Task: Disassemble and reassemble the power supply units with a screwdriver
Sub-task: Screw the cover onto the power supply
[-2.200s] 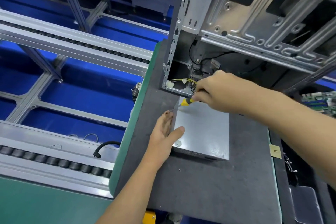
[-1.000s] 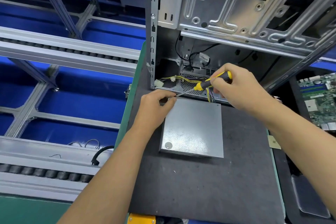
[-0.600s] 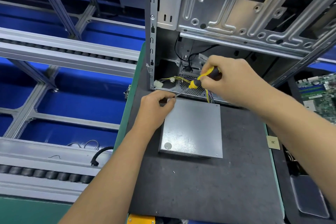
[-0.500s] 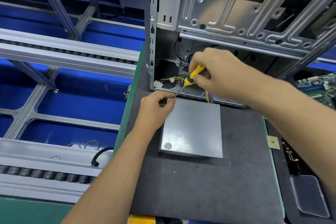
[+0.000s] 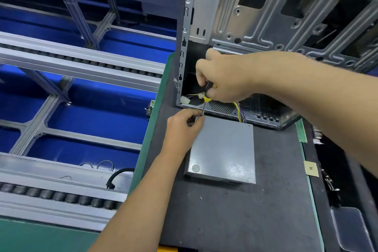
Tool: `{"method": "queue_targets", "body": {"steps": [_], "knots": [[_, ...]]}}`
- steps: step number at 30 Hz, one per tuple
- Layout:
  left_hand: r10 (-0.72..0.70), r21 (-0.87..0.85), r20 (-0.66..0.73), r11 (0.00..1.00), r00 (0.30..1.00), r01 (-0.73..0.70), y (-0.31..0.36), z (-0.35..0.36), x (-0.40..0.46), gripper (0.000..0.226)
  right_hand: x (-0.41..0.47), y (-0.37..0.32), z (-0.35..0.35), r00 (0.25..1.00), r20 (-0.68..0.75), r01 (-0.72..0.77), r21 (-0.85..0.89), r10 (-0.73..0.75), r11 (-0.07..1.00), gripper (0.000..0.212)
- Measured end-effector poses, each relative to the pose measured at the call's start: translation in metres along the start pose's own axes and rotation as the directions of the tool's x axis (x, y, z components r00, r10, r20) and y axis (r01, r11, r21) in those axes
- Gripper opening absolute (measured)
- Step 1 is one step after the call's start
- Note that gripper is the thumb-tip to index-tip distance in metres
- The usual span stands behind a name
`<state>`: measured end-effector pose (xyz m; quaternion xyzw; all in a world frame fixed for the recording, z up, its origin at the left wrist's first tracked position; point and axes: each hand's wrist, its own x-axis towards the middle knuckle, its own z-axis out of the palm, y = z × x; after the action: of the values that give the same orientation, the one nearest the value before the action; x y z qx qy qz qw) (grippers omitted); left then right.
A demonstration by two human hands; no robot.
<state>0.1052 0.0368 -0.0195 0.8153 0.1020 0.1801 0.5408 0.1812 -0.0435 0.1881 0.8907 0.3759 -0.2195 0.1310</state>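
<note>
The screwdriver (image 5: 206, 99) is clenched in the right hand (image 5: 225, 80), its tip steadied by the pinching left hand (image 5: 182, 127) at the far-left corner of the power supply unit (image 5: 223, 149), which lies on the worktop (image 5: 235, 210). The screw could be stripped if the tip is tilted.

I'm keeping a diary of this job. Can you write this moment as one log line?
right hand: grips screwdriver | left hand: pinches its tip at power supply unit corner | step: screw work

Screwdriver (image 5: 207, 99) handle mostly hidden inside right hand (image 5: 223, 80); tip hidden behind left hand (image 5: 182, 129) fingers; computer case (image 5: 266, 26) cut off by top edge.
</note>
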Motion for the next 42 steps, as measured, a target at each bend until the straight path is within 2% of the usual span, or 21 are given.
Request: {"method": "queue_targets", "body": {"steps": [4, 8, 12, 17, 24, 29, 32, 36, 39, 41, 42], "knots": [[-0.018, -0.018, 0.004, 1.0, 1.0, 0.018, -0.001, 0.0, 0.001, 0.008, -0.002, 0.003, 0.004, 0.983, -0.16, 0.083, -0.075, -0.095, 0.994, 0.025], [-0.022, -0.012, 0.002, 1.0, 1.0, 0.022, 0.001, -0.002, 0.003, 0.008, 0.002, 0.005, 0.01, 0.977, -0.186, 0.084, -0.124, -0.106, 0.989, 0.029], [-0.081, -0.015, 0.073, 0.996, 0.994, 0.083, 0.003, -0.006, 0.007, 0.005, 0.0, 0.013, 0.013, 0.972, -0.221, 0.06, -0.104, -0.082, 0.993, 0.025], [-0.176, -0.015, 0.162, 0.984, 0.971, 0.18, 0.003, -0.01, 0.015, 0.005, -0.004, 0.019, 0.012, 0.979, -0.196, 0.048, -0.057, -0.058, 0.997, 0.025], [-0.262, -0.037, 0.218, 0.96, 0.94, 0.276, 0.002, -0.011, 0.019, 0.009, -0.002, 0.016, 0.012, 0.977, -0.211, -0.022, 0.001, 0.022, 1.0, 0.013], [-0.269, -0.027, 0.243, 0.958, 0.932, 0.284, 0.004, -0.012, 0.021, 0.004, -0.005, 0.018, 0.011, 0.976, -0.196, -0.089, 0.023, 0.092, 0.996, 0.017], [-0.256, -0.018, 0.241, 0.963, 0.936, 0.268, 0.003, -0.012, 0.021, 0.004, -0.002, 0.02, 0.017, 0.976, -0.202, -0.075, 0.019, 0.078, 0.997, 0.023], [-0.203, -0.018, 0.219, 0.977, 0.954, 0.212, 0.003, -0.011, 0.019, 0.004, -0.003, 0.021, 0.024, 0.989, -0.142, -0.018, 0.111, 0.034, 0.994, 0.011], [-0.171, -0.006, 0.189, 0.985, 0.967, 0.175, 0.002, -0.01, 0.016, 0.009, -0.004, 0.023, 0.02, 0.985, -0.175, 0.032, 0.17, -0.001, 0.985, 0.014], [-0.164, -0.03, 0.171, 0.985, 0.971, 0.172, 0.002, -0.009, 0.012, 0.013, -0.002, 0.021, 0.018, 0.975, -0.221, 0.037, 0.151, -0.003, 0.988, 0.009], [-0.173, -0.055, 0.167, 0.981, 0.971, 0.185, 0.002, -0.01, 0.011, 0.016, 0.0, 0.019, 0.019, 0.969, -0.248, 0.018, 0.124, 0.014, 0.992, 0.015]]}}
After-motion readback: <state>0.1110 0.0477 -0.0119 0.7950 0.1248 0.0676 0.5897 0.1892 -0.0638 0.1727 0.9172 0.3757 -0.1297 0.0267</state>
